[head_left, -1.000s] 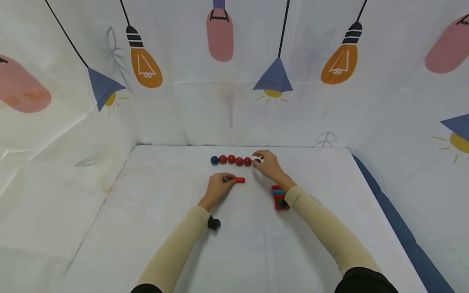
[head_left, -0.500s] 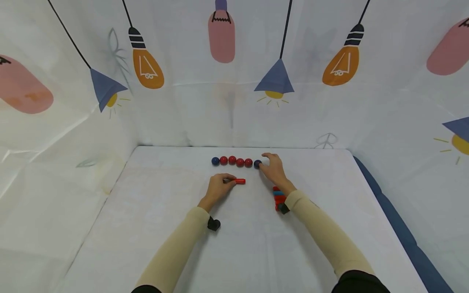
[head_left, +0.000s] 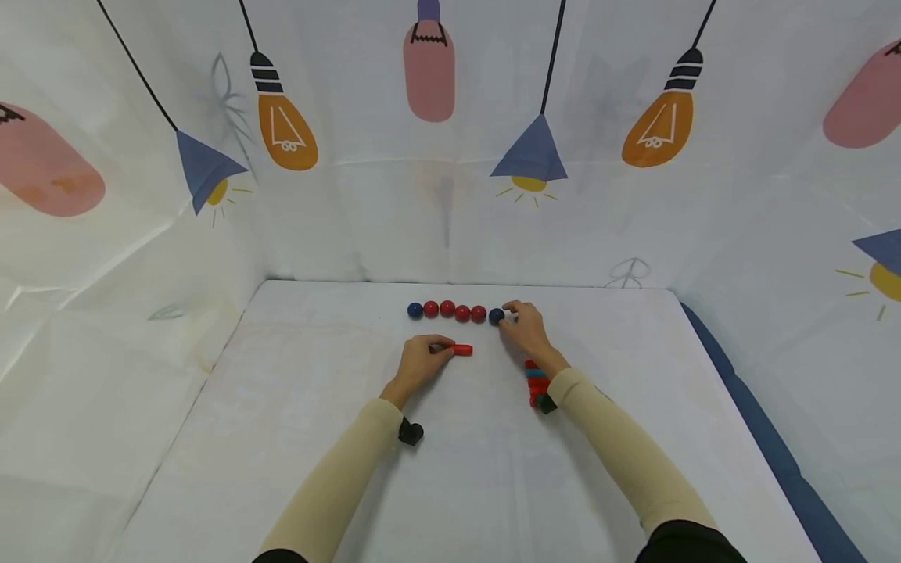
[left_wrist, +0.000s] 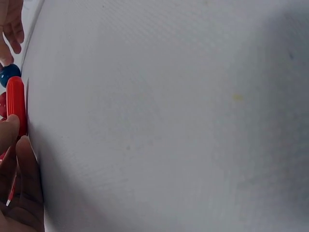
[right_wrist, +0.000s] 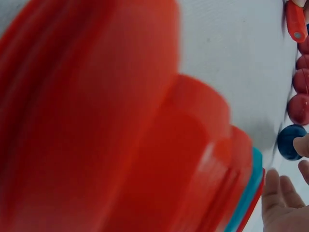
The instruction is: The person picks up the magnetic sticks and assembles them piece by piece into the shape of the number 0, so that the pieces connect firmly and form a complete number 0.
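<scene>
My left hand (head_left: 420, 362) pinches a short red ribbed stick-like piece (head_left: 462, 350) just in front of a row of balls. In the left wrist view, thumb and fingers hold this red piece (left_wrist: 16, 101); its exact kind is unclear. My right hand (head_left: 525, 328) is at the right end of the row, its thumb touching a dark blue ball (head_left: 496, 317). In the right wrist view the other fingers (right_wrist: 273, 191) stand apart from the blue ball (right_wrist: 290, 142). Several red balls (head_left: 462, 313) lie to its left, and another dark blue ball (head_left: 415, 310) ends the row.
A group of red pieces with a blue one (head_left: 537, 383) lies beside my right wrist and looms large in the right wrist view. The white tabletop (head_left: 317, 360) meets a patterned cloth (head_left: 450, 227) at the back. A blue edge (head_left: 746, 407) runs along the right.
My right fingers have spread off the right-hand blue ball, then come lower with the thumb on it. The left hand stays in place with the red piece. The view has shifted slightly.
</scene>
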`<state>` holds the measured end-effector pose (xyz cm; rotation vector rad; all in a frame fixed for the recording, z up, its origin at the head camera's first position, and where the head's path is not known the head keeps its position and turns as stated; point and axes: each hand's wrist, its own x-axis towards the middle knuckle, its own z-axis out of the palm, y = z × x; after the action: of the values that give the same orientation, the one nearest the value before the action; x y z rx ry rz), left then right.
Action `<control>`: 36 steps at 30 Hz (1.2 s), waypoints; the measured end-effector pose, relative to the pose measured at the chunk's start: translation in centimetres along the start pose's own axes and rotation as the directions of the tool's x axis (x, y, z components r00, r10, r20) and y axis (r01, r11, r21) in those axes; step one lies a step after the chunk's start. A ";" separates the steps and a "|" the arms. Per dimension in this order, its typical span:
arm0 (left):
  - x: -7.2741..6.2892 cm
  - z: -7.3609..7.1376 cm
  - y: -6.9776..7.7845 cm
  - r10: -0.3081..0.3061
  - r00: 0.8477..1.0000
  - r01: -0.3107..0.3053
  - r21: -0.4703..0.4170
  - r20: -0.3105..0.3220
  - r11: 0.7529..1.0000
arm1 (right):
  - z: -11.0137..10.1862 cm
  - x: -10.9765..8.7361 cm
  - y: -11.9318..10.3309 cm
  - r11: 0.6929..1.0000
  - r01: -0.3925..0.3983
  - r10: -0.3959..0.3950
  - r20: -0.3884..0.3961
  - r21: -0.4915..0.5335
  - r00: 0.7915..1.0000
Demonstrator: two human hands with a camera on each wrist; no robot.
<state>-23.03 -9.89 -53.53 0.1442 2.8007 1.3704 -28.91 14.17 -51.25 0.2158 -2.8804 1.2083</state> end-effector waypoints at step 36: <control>0.0 -0.3 0.1 0.008 1.000 -0.008 -0.012 0.022 1.000 | 0.3 0.0 -0.2 0.999 -0.040 0.039 0.043 0.022 0.998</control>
<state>-23.03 -10.10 -53.27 0.1694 2.7765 1.3773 -28.91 13.87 -51.31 0.1889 -2.9218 1.2590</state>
